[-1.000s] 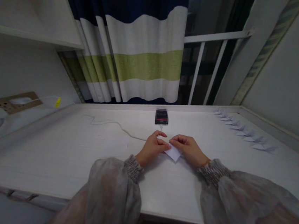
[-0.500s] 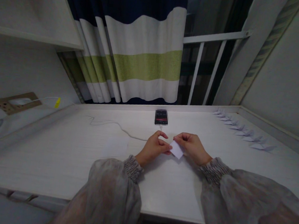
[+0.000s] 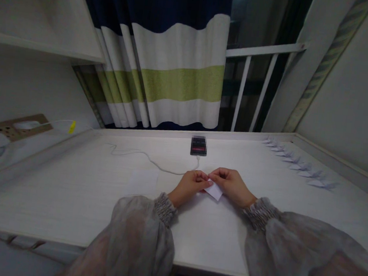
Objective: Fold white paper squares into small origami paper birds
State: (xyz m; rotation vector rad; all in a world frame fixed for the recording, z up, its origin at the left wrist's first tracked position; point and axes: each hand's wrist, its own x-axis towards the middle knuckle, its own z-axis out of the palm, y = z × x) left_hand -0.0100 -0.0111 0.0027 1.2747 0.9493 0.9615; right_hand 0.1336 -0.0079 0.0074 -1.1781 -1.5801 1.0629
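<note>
A small folded piece of white paper is held between my two hands above the white desk. My left hand pinches its upper left side, thumb on top and fingers curled beneath. From the right, my right hand grips the top corner between thumb and fingertips. The fingertips of both hands nearly meet there. Part of the paper is hidden behind the fingers. Left of my left hand, a flat white sheet lies on the desk.
Behind my hands lies a phone with a white cable running left. Several folded white paper pieces stand in a row at the right. A power strip is at the left wall, and a curtain hangs behind the desk.
My left fingers have closed in, and both hands have come together at the paper's top corner. The paper has turned slightly and sits a little lower in view.
</note>
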